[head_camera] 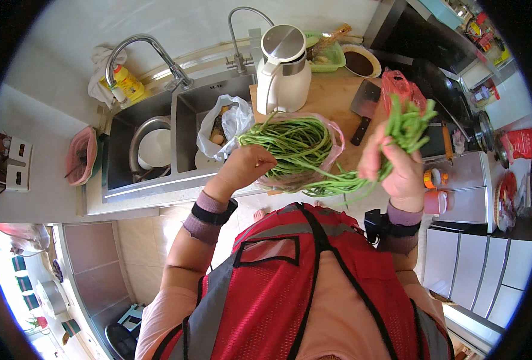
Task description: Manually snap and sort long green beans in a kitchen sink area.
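Observation:
My right hand (401, 168) grips a bunch of long green beans (408, 123). The bunch's cut or gathered ends stick up past the fingers, and its tails trail left towards the heap. A large coil of yardlong beans (300, 139) lies in a clear plastic bag with a pink rim (337, 132), at the front of a wooden cutting board (329, 96). At the heap's left edge is my left hand (247, 167), fingers curled together with the thumb; whether a bean or the bag is pinched there is hidden. A cleaver (364, 101) lies flat on the board, right of the heap.
A white kettle (275, 85) stands behind the heap. Left is a double sink (187, 155) with a steel faucet (146, 42) and a white plastic bag (205, 130) of scraps. A red plastic bag (401, 85), a green basket (331, 58) and a wok (437, 81) sit at the right.

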Demonstrator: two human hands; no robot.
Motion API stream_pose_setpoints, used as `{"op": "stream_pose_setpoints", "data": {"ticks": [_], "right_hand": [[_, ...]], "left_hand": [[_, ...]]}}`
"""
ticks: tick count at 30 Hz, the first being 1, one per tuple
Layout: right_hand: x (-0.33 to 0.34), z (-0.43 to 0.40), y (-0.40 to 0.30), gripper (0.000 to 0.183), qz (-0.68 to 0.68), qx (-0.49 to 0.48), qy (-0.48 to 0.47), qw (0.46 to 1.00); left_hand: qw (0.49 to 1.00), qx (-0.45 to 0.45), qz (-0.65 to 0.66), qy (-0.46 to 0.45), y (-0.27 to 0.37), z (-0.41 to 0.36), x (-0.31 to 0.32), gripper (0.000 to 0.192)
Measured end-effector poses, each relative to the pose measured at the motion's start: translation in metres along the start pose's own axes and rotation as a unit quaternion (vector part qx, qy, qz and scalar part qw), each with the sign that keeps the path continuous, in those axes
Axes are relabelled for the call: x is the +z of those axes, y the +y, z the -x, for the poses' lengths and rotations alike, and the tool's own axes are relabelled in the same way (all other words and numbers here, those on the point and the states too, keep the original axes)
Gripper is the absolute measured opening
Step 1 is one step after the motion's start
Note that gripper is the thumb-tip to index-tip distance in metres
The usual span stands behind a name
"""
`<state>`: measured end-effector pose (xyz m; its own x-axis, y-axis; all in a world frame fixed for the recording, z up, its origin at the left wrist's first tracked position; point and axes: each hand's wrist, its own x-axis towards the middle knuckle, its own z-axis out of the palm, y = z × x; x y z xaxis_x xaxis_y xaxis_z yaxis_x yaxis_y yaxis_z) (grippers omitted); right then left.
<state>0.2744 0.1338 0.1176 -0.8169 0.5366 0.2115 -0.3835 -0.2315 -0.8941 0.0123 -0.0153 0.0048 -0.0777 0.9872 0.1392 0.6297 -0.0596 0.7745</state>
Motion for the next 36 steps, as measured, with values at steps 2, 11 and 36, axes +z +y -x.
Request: {"op": "stream_pose_setpoints", "data": {"ticks": [2, 11, 36], "right_hand": [[0.000, 0.004, -0.014, 0.017, -0.016, -0.023, 0.025, 0.999], [-0.011, 0.018, -0.025, 0.021, -0.052, -0.044, 0.152, 0.986], [-0.030, 0.025, -0.011, 0.012, -0.089, 0.020, 0.173, 0.981]], "left_hand": [[1.000, 0.006, -0.025, -0.009, -0.005, 0.002, 0.014, 0.010], [0.979, -0.008, -0.193, 0.065, 0.000, -0.019, 0.063, 0.011], [0.962, 0.033, -0.240, 0.123, 0.030, -0.006, 0.043, 0.012]]}}
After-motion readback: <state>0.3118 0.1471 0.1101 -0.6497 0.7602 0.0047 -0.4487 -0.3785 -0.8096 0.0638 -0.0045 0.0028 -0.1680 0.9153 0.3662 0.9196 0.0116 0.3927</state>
